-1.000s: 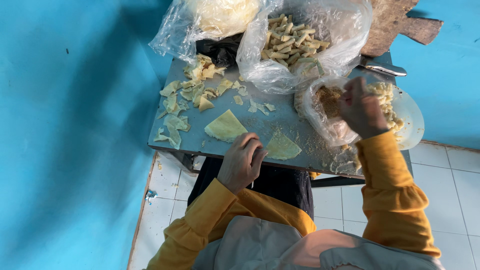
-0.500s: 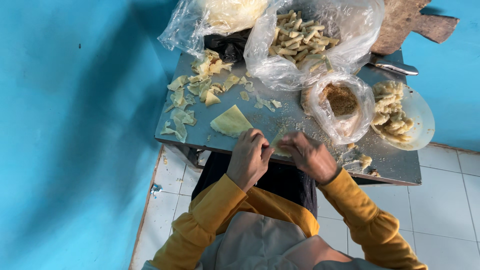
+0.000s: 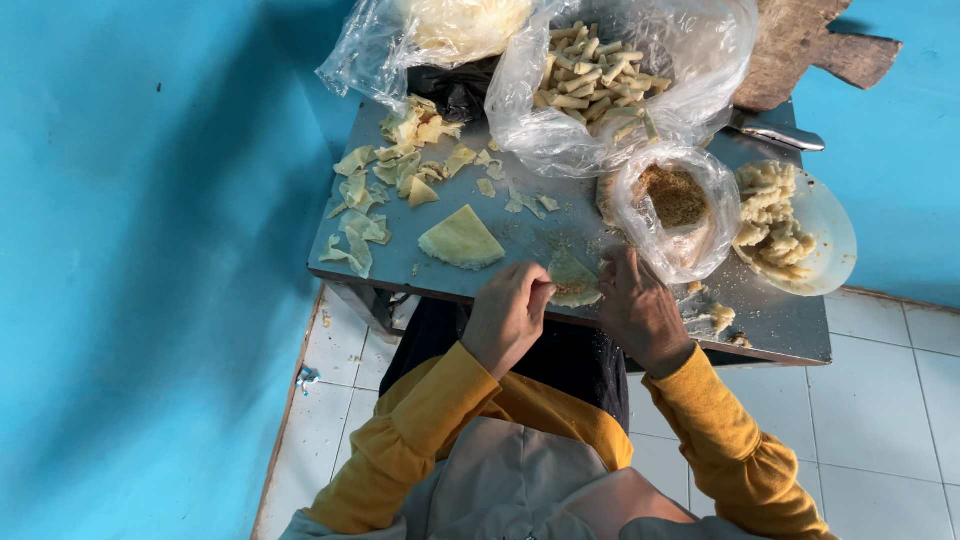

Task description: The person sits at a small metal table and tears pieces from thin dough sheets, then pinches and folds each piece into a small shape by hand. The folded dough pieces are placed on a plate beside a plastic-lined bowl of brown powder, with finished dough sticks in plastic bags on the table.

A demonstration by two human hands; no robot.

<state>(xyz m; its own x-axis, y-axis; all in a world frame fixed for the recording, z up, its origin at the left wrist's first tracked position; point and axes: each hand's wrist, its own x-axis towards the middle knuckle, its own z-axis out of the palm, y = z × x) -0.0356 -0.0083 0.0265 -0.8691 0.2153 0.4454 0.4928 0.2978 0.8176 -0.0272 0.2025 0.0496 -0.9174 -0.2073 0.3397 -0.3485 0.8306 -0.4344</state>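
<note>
Both hands meet at the near edge of a small grey table [image 3: 780, 330]. My left hand [image 3: 508, 315] and my right hand [image 3: 635, 305] each pinch a side of a pale yellow triangular wrapper sheet [image 3: 573, 282] with some brown filling on it. A second triangular sheet [image 3: 461, 240] lies flat just to the left. An open clear bag of brown crumbly filling [image 3: 675, 200] stands right behind my right hand.
A white plate of pale lumps [image 3: 800, 225] sits at the right. A large clear bag of rolled pieces [image 3: 600, 75] and another bag [image 3: 440, 30] stand at the back. Torn wrapper scraps [image 3: 390, 180] litter the left. A wooden board [image 3: 800, 45] leans behind, with a blue wall around.
My right hand has come back from the plate and filling bag at the right to the wrapper at the table edge. Both hands now hold that wrapper.
</note>
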